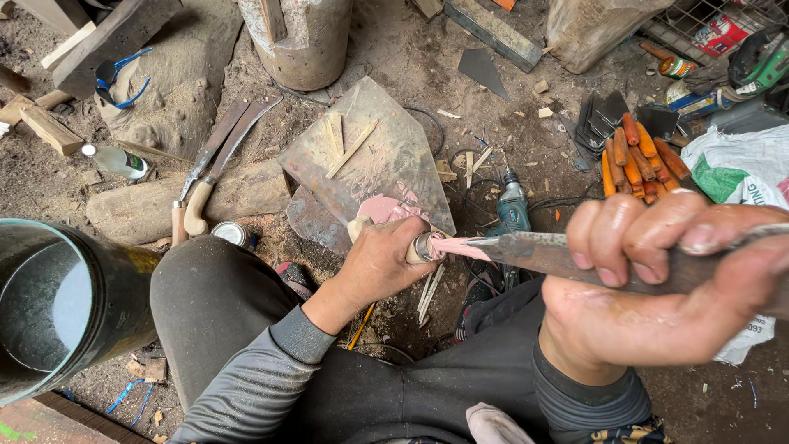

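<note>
My left hand (380, 263) grips a pale wooden knife handle (358, 226) with a metal collar at its end. My right hand (657, 288), close to the camera and blurred, is closed around a long dark metal blade (542, 251). The blade's narrow end, smeared with pink paste (459, 246), meets the collar of the handle. Behind them lies a flat metal sheet (386, 156) bearing a pink paste blob (386, 210) and thin wood slivers. My legs in dark trousers are below.
Two curved knives (209, 177) with wooden handles lie on a log at left. A cordless drill (513, 205) lies on the dirt floor. Several orange handles (637, 156) and dark blades are piled at right. A dark cylinder (66, 304) stands at lower left, with a plastic bottle (115, 161) beyond.
</note>
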